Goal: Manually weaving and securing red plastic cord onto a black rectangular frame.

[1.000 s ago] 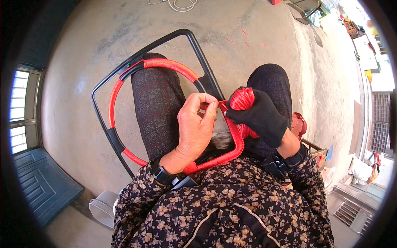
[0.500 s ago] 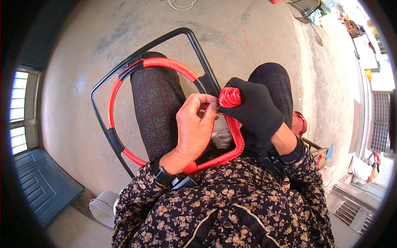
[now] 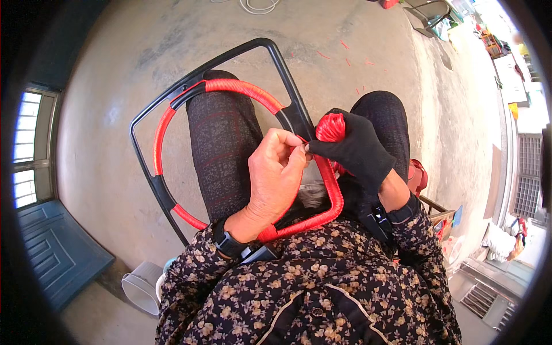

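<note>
A black metal frame [image 3: 282, 64] with a rounded ring inside it rests across my lap, tilted over my left thigh. Glossy red cord [image 3: 238, 86] is wound tightly round parts of the ring and along the frame's near right corner. My left hand [image 3: 275, 179], bare, pinches thumb and forefinger at the frame's right bar, where a bit of red cord shows at the fingertips. In a black glove, my right hand [image 3: 363, 150] grips a thick bundle of red cord [image 3: 331, 127] beside that bar. The two hands' fingertips meet there; the strand between them is mostly hidden.
Red cord scraps [image 3: 323, 55] lie on the concrete floor ahead, with a pale coiled cable [image 3: 256, 8] at the far edge. A light plastic bin [image 3: 141, 287] stands at my left. A red object [image 3: 417, 177] and a wooden box or stool [image 3: 438, 213] are by my right side.
My right hand with the cord bundle has turned and shifted slightly right, its thumb now at the bar by my left fingertips. The whole view has shifted a little.
</note>
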{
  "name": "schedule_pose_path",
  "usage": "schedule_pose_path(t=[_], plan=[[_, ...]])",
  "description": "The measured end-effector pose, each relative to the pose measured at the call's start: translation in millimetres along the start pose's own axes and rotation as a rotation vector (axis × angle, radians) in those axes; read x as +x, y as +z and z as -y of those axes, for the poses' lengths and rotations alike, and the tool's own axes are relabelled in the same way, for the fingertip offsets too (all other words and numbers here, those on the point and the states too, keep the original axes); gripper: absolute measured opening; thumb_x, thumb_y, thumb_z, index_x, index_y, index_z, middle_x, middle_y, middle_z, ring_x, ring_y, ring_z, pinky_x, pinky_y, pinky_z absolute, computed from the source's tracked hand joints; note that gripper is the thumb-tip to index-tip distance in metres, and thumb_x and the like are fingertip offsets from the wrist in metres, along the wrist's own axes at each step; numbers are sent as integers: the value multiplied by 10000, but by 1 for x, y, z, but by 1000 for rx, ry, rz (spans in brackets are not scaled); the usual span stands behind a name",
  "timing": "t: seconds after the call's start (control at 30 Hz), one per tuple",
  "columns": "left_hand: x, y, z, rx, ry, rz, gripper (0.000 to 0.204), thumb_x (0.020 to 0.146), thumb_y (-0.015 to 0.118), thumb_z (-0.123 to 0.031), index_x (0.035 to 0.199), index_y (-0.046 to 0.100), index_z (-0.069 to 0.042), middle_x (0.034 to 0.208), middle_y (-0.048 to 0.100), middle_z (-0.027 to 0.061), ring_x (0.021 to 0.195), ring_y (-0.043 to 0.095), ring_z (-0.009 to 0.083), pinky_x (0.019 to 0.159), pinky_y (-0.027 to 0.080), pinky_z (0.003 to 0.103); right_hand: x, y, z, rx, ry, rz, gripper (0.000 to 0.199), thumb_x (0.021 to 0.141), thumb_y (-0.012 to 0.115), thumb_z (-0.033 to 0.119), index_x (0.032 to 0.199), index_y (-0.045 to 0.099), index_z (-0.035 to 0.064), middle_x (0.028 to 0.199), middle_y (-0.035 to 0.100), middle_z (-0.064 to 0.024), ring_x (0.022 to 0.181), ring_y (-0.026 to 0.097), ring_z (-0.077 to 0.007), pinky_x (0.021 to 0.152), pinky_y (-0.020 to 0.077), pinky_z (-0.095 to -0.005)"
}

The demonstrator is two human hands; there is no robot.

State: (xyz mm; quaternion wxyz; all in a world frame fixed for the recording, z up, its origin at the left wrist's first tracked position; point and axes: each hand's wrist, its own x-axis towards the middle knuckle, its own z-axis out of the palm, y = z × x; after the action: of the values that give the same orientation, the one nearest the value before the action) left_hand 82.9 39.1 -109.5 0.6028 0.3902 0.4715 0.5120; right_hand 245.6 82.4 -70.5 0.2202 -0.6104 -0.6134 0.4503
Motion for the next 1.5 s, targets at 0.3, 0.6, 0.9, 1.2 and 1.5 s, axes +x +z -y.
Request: schedule_pose_path(t=[0.3,0.6,0.9,1.2,1.5], plan=[[-6,2,-5,154,17,12,103,893,581,-16,982,612,23,823,631,21,688,582,63,607,482,204,4,-11,3,263,146,-10,304,727,779,250,860,631,20,721,654,-71,646,595,-92,617,501,-280],[-5,1,-11,292,131,29,130,827,616,7,950,660,3,820,625,87,689,605,115,620,487,251,28,-15,26,-197,-25,187,327,707,783,222,905,634,8,759,661,-68,691,612,-98,642,503,-281],[-1,1,-2,-36,-36,38,64,882,611,-37,942,608,-16,751,610,22,674,594,89,596,492,228,19,-17,35,-308,-189,114,358,703,758,165,1012,623,42,812,670,-78,746,628,-109,698,513,-282],[7,5,1,-454,-430,47,178,850,685,-174,900,549,-71,686,562,10,481,531,112,450,436,237,12,-11,6,-8,-287,2,266,738,707,115,984,610,86,797,664,-119,767,682,-210,677,525,-311],[8,7,-3,-418,-456,141,104,878,637,-157,849,573,-81,593,523,-5,403,462,89,352,349,224,-5,-13,19,-305,-411,-85,292,726,700,127,984,567,104,808,656,-149,791,643,-353,640,522,-386]])
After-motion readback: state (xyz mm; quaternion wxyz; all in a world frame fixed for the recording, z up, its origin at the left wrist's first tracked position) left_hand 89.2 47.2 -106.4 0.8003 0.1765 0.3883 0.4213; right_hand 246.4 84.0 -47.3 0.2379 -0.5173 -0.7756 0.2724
